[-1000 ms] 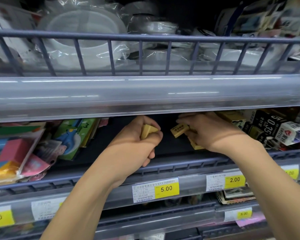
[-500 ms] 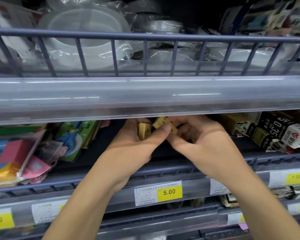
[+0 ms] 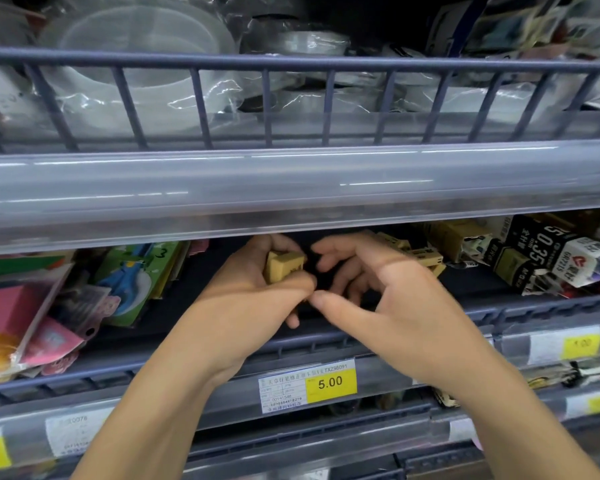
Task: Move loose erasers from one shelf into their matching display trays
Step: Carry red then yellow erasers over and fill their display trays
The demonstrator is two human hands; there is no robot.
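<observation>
The left hand [image 3: 257,299] is gripping a small bunch of tan erasers [image 3: 284,266], fingers curled round them and the thumb pressing across the front, holding them up just under the clear plastic strip [image 3: 291,188] of the shelf above. The right hand [image 3: 388,299] is sitting just beside it with fingers loosely bent and holding nothing that shows, its thumb tip almost touching the left thumb. More loose tan erasers [image 3: 420,254] are lying on the dark shelf [image 3: 465,282] behind the right hand, next to black and white boxes [image 3: 541,258] at the right. No display tray is showing clearly here, so where the erasers belong cannot be told.

The risk, as I judge it, is that the left hand is getting full: the top eraser is sticking out above the fingers, and adding another could be pushing one loose so it drops behind the shelf rail [image 3: 326,344] or down among the goods below. The low strip overhead is also leaving little room, so a lifted hand could be knocking against it.

Compared with half a second ago, the right hand is no longer pressing an eraser into the left hand's bunch; it is now drawing slightly apart and empty, while the erasers are sitting squarer in the left hand's grip.
</observation>
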